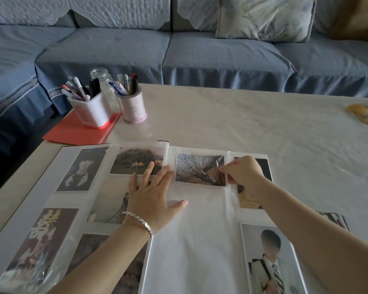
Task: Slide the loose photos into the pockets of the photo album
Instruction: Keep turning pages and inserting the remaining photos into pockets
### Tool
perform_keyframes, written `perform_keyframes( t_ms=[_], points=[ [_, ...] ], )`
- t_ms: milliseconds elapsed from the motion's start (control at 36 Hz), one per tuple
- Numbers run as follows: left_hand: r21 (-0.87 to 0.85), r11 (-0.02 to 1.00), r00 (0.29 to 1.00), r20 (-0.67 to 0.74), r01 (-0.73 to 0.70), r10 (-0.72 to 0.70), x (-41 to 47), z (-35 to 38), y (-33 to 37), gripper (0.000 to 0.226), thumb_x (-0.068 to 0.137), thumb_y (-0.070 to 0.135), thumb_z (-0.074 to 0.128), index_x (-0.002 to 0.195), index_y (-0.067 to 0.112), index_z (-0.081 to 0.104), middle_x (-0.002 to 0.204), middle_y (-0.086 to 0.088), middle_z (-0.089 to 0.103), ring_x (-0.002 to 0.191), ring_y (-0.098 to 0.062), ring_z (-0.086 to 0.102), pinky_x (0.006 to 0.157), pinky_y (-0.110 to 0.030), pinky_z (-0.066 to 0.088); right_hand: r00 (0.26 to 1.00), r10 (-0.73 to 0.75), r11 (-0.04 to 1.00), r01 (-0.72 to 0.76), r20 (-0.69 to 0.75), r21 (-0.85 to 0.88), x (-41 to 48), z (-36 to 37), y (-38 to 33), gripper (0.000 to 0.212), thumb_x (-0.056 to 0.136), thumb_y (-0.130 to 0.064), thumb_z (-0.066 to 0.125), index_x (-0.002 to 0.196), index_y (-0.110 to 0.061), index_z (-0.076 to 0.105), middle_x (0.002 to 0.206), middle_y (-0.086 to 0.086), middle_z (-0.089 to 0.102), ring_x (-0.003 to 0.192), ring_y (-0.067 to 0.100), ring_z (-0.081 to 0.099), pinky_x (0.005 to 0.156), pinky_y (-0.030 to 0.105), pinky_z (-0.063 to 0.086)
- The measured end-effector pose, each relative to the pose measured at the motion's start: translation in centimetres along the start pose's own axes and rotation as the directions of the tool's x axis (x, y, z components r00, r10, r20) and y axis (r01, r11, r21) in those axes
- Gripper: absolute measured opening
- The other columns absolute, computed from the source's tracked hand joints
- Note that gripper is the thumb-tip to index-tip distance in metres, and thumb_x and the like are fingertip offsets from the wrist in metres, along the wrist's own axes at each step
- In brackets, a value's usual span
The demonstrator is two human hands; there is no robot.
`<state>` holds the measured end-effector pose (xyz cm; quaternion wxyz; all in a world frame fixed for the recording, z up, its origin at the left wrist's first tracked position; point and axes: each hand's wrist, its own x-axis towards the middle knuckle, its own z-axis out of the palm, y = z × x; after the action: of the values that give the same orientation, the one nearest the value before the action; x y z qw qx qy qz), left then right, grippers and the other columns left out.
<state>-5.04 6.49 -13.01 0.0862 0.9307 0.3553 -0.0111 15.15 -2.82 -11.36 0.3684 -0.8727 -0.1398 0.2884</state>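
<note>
— Clear film or print, which do the right fingertips (222, 170) have?
— Cannot tell. Thumb and forefinger of the right hand (245, 175) pinch at the right edge of the glossy rectangular tree photo (200, 169), where the film lifts and glints. That print sits in the top left pocket of the right page of the open white-paged photo album (189, 240).
— And the left hand (155, 194)?
— Flat on the album across the fold, fingers (150, 169) spread, thumb out on the right page, a silver link bracelet (139, 222) on the wrist.
— Loose prints?
— A small stack of loose photos (336, 219) lies beside the album's right edge, partly hidden by the right forearm.
— What's underneath?
— Pale marbled tabletop (242, 124). A blue fabric sofa (200, 56) runs along its far side, with a pale patterned cushion (263, 18) on it.
— Anything else?
— At the far left corner, a square white-and-red pen holder (89, 113) stands on a red paper folder (77, 134). A round pink pen cup (133, 109) is just beside it, and a clear jar (103, 81) stands behind the two. A yellow packet (363, 114) lies at the far right, well apart.
</note>
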Motion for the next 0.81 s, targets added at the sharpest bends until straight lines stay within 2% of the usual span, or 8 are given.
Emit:
perform_keyframes(
  t_ms=[83, 139, 194, 389, 472, 611, 722, 806],
  points=[
    [-0.006, 1.0, 1.0, 0.01, -0.001, 0.002, -0.1, 0.0, 0.0, 0.098, 0.052, 0.076, 0.002, 0.142, 0.04, 0.019, 0.152, 0.028, -0.004, 0.142, -0.009, -0.017, 0.114, -0.046, -0.001, 0.996, -0.067, 0.998, 0.068, -0.053, 0.002, -0.4, 0.0, 0.5, 0.02, 0.081, -0.015, 0.07, 0.062, -0.014, 0.064, 0.061, 0.001, 0.06, 0.064, 0.019, 0.058, 0.059, 0.025, 0.049],
    [-0.015, 1.0, 1.0, 0.011, -0.002, 0.003, 0.0, -0.1, 0.0, 0.098, 0.053, 0.076, 0.003, 0.142, 0.04, 0.02, 0.152, 0.029, -0.003, 0.142, -0.009, -0.017, 0.114, -0.046, -0.002, 0.987, -0.124, 0.992, 0.123, -0.104, -0.02, -0.9, 0.2, 0.7, 0.018, 0.081, -0.017, 0.07, 0.064, -0.016, 0.065, 0.06, -0.003, 0.058, 0.06, 0.014, 0.052, 0.053, 0.023, 0.04],
    [-0.017, 1.0, 1.0, 0.011, -0.007, 0.007, 0.0, -0.1, 0.0, 0.098, 0.053, 0.076, 0.004, 0.142, 0.039, 0.021, 0.152, 0.028, -0.002, 0.142, -0.009, -0.017, 0.114, -0.046, -0.002, 0.979, -0.152, 0.988, 0.151, -0.137, -0.019, -1.2, 0.4, 0.9, 0.016, 0.081, -0.017, 0.07, 0.066, -0.015, 0.067, 0.06, -0.004, 0.057, 0.059, 0.013, 0.05, 0.056, 0.024, 0.039],
    [-0.024, 1.0, 1.0, 0.0, -0.013, 0.013, 0.0, -0.1, -0.1, 0.098, 0.053, 0.077, 0.005, 0.14, 0.038, 0.026, 0.152, 0.028, 0.002, 0.143, -0.009, -0.014, 0.114, -0.047, 0.0, 0.96, -0.18, 0.982, 0.187, -0.215, 0.008, -1.5, 0.8, 1.4, 0.011, 0.082, -0.018, 0.069, 0.074, -0.011, 0.071, 0.06, -0.004, 0.059, 0.057, 0.009, 0.05, 0.051, 0.02, 0.037],
    [-0.01, 1.0, 1.0, 0.003, -0.015, 0.015, -0.1, -0.1, -0.1, 0.098, 0.053, 0.077, 0.003, 0.141, 0.038, 0.024, 0.152, 0.028, 0.002, 0.143, -0.01, -0.014, 0.114, -0.047, 0.001, 0.95, -0.194, 0.98, 0.198, -0.245, -0.011, -1.8, 1.1, 1.5, 0.011, 0.083, -0.018, 0.068, 0.075, -0.012, 0.073, 0.064, -0.002, 0.064, 0.063, 0.013, 0.056, 0.056, 0.022, 0.041],
    [-0.012, 1.0, 1.0, -0.007, -0.011, 0.011, -0.1, -0.1, -0.1, 0.095, 0.058, 0.079, 0.01, 0.141, 0.038, 0.027, 0.152, 0.027, 0.005, 0.143, -0.01, -0.012, 0.114, -0.048, 0.003, 0.93, -0.242, 0.969, 0.247, -0.278, -0.017, -2.6, 1.3, 1.6, 0.014, 0.084, -0.015, 0.067, 0.076, -0.006, 0.074, 0.075, 0.012, 0.071, 0.08, 0.028, 0.063, 0.072, 0.034, 0.051],
    [-0.012, 1.0, 1.0, -0.003, -0.013, 0.013, 0.0, 0.0, -0.1, 0.1, 0.054, 0.078, 0.004, 0.143, 0.037, 0.024, 0.152, 0.027, 0.003, 0.143, -0.01, -0.014, 0.114, -0.047, 0.001, 0.924, -0.294, 0.954, 0.301, -0.245, -0.007, -3.0, 1.6, 1.8, 0.011, 0.084, -0.015, 0.066, 0.078, -0.012, 0.075, 0.066, -0.005, 0.066, 0.068, 0.01, 0.059, 0.059, 0.014, 0.042],
    [-0.005, 1.0, 1.0, 0.009, -0.01, 0.011, 0.0, -0.1, -0.1, 0.096, 0.059, 0.08, 0.009, 0.144, 0.037, 0.02, 0.153, 0.026, 0.0, 0.142, -0.01, -0.016, 0.114, -0.047, -0.001, 0.933, -0.301, 0.95, 0.311, -0.197, 0.02, -3.2, 1.7, 1.6, 0.012, 0.087, -0.016, 0.063, 0.079, -0.011, 0.07, 0.069, -0.007, 0.062, 0.064, 0.003, 0.054, 0.06, 0.016, 0.04]
  ],
)
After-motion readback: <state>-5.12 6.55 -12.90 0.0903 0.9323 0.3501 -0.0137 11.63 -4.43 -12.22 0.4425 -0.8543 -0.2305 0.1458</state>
